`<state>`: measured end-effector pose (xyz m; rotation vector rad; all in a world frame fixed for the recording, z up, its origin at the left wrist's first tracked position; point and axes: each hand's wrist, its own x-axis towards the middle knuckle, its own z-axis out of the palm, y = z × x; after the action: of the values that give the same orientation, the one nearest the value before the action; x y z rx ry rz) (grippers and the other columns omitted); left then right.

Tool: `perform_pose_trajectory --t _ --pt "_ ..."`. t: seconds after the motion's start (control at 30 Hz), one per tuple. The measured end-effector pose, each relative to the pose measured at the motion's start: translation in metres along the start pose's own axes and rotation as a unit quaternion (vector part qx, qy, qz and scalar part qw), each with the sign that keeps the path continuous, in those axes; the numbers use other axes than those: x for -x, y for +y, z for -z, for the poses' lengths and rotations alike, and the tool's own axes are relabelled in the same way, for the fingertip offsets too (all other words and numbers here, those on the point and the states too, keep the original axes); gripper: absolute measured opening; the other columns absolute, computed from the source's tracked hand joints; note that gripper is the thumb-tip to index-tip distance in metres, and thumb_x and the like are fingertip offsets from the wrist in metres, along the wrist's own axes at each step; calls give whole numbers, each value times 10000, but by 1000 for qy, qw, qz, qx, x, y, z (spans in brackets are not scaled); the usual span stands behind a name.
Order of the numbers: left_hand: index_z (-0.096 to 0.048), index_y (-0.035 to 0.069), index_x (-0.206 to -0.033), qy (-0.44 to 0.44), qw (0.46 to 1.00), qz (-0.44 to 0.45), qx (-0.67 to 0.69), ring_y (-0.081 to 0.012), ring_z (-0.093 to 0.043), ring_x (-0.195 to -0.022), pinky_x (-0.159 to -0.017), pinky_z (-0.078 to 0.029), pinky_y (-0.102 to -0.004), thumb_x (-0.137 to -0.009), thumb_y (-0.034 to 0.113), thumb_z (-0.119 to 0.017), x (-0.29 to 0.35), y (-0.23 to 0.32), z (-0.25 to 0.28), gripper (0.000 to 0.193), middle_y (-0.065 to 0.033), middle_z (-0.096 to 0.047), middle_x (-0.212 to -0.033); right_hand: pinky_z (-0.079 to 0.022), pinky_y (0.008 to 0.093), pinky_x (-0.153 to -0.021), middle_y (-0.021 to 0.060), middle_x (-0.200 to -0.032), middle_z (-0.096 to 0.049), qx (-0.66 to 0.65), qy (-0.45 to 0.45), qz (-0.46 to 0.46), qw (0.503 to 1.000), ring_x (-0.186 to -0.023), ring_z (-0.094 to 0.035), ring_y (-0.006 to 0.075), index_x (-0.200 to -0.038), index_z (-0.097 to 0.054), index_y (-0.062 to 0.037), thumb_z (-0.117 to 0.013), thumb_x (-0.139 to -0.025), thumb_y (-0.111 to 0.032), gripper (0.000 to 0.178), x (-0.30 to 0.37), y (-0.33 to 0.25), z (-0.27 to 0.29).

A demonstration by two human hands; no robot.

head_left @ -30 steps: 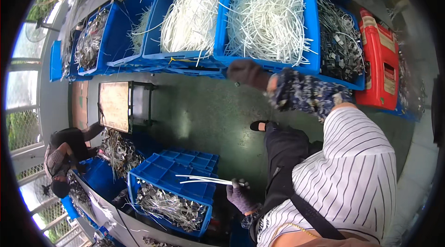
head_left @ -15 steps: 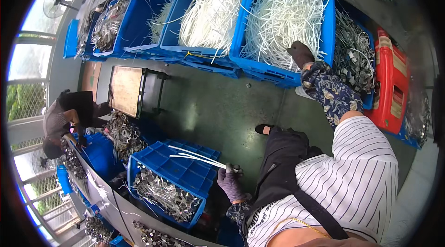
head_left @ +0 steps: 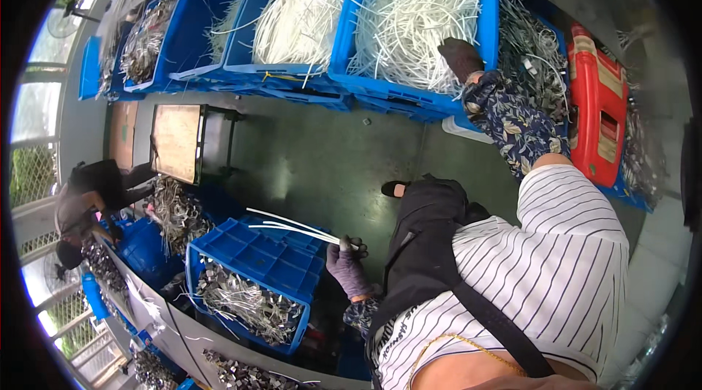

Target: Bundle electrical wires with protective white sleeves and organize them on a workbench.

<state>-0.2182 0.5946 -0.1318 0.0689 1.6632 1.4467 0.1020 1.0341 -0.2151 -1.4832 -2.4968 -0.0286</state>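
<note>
My left hand [head_left: 346, 267], in a purple-grey glove, is closed round a few thin white strips [head_left: 289, 227]. They stick out to the left above the ribbed side of a tilted blue crate [head_left: 256, 255]. That crate holds small metal-ended pieces and white strands [head_left: 245, 302]. My right hand [head_left: 462, 61], in a dark glove, lies at the near right of a blue bin [head_left: 338, 46] heaped with thin white strips [head_left: 417, 20]. Its fingers are bent together against the strips, and whatever they grip is hidden.
More blue bins with white strips [head_left: 301, 13] and wiry pieces [head_left: 150, 39] line the back. Right of my bin are a crate of dark tangled pieces [head_left: 530, 61] and a red crate [head_left: 598, 108]. A small table [head_left: 178, 141] and a bending co-worker [head_left: 88, 203] are at left.
The whole view has shifted, so the bins appear farther left and higher. My right hand sits slightly farther right within the bin. My left hand keeps the same white strips.
</note>
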Motion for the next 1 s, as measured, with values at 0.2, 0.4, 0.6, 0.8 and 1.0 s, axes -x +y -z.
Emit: perform_pose_trajectory --t 0.2,0.4,0.6,0.8,1.0 --pt "-593 11 -929 -21 999 -12 23 -139 -587 -577 -534 -468 -255 -924 259 -678 -4 16 -17 262 -73 -628 -741 -495 331 -667 77 -758 -632 -372 105 -178 905 -727 -622 206 -943 -669 -31 -590 -925 -228 213 -17 -72 72" --pt "-637 -36 -932 -12 998 -40 -43 -124 -584 -702 -639 -469 -267 -939 199 -588 -3 49 -28 240 -72 -646 -802 -366 189 -463 0 -700 -596 -731 -235 -139 626 -523 -482 37 -891 -650 -74 -638 -946 -283 217 -14 -220 128" --pt "-596 -67 -1105 -86 993 -12 82 -230 -688 -815 -707 -569 -316 -933 264 -613 27 55 -3 373 -167 -686 -956 -372 157 -444 9 -775 -620 -729 -465 -72 498 -526 -481 14 -925 -616 -57 -632 -955 -296 241 17 -341 128" --pt "-604 -50 -1089 -92 978 23 185 -200 -670 -639 -569 -543 -274 -885 330 -710 122 9 -17 444 -156 -689 -849 -410 157 -465 57 -837 -648 -715 -456 49 528 -561 -523 31 -967 -628 -30 -639 -933 -222 195 61 -348 115" --pt "-624 -40 -1065 -39 977 -5 211 -174 -642 -585 -547 -513 -254 -880 320 -721 192 -18 -49 417 -126 -680 -783 -297 190 -412 -20 -634 -519 -686 -507 175 492 -487 -422 32 -899 -640 -40 -635 -932 -286 249 105 -346 116"
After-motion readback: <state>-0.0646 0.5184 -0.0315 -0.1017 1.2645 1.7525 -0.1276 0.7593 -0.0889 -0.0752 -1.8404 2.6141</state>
